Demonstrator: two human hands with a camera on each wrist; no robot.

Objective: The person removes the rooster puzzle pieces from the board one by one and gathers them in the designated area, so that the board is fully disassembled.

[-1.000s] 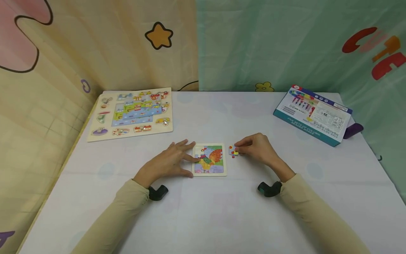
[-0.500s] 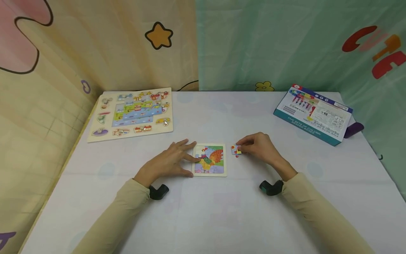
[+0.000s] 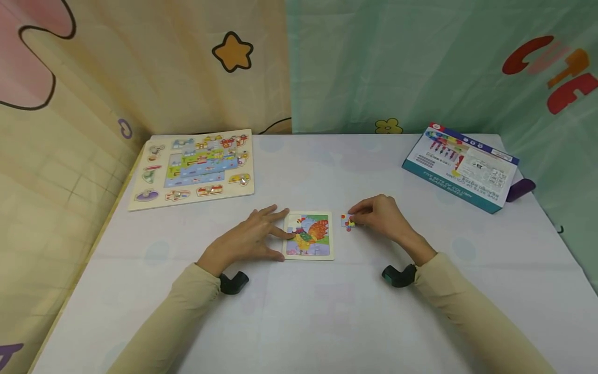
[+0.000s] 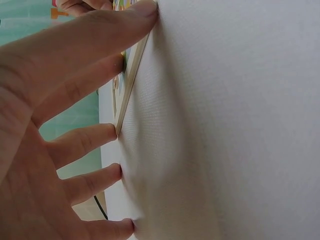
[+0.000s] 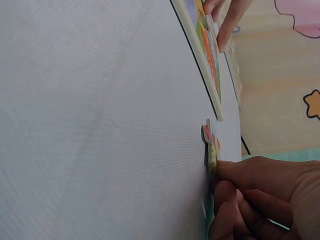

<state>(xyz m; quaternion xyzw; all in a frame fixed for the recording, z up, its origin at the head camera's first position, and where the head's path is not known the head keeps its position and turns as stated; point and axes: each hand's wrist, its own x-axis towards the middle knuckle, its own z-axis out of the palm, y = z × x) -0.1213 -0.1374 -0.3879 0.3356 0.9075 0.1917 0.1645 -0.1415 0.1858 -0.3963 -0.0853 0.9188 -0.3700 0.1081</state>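
Note:
A small square puzzle [image 3: 322, 246] with a colourful rooster picture lies mid-table in a pale wooden frame. Its upper left corner shows a bare pale patch. My left hand [image 3: 247, 236] spreads its fingers along the frame's left side, one fingertip resting on the picture. In the left wrist view the thumb [image 4: 115, 25] touches the frame's edge and other fingertips press on the tablecloth. Just right of the frame, my right hand [image 3: 385, 221] pinches a puzzle piece [image 3: 346, 222] with red and yellow spots. The right wrist view shows that piece [image 5: 211, 142] close over the cloth.
At the back left lies a larger wooden puzzle board [image 3: 191, 200] with vehicle pieces and blue picture sheets on it. A flat cardboard box [image 3: 460, 169] stands at the back right, a purple object [image 3: 520, 191] beside it. Printed curtains [image 3: 345, 67] hang behind the white-clothed table.
My right hand has moved slightly right with the puzzle piece, away from the frame, and has stayed there for the last half second. The left hand has kept its place on the frame.

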